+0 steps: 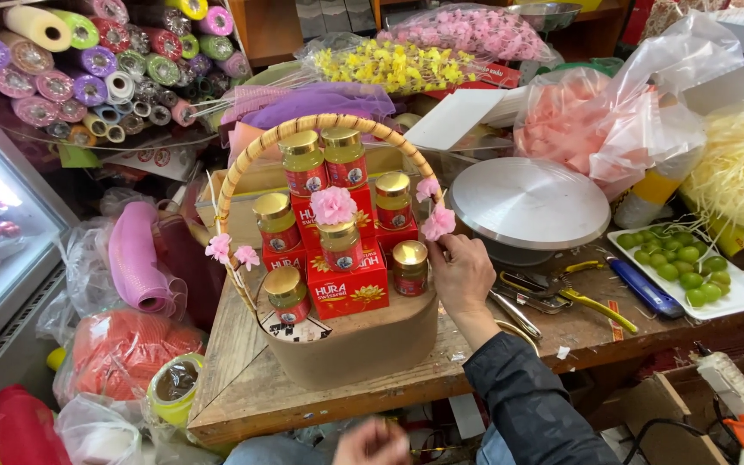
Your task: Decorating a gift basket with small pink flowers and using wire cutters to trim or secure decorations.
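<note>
Pinching one pink flower (438,222) in right-hand fingers (451,247), beside seven gold-lidded jars (410,267) in one basket (363,344).

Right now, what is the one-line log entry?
right hand: pinching pink flower at basket handle | left hand: low, blurred, holding nothing visible | jars in basket

A basket (350,340) stands near the front left corner of the workbench (243,379), with jars (342,245) and boxes (350,288) stacked inside it. Your right hand (460,274) touches a flower (438,222) on the right side of its handle (325,125). A turntable (529,203) sits behind and to the right; pliers (531,301) lie before it. A tray of grapes (691,271) rests at the right edge. Your left hand (374,443) is below the front edge
</note>
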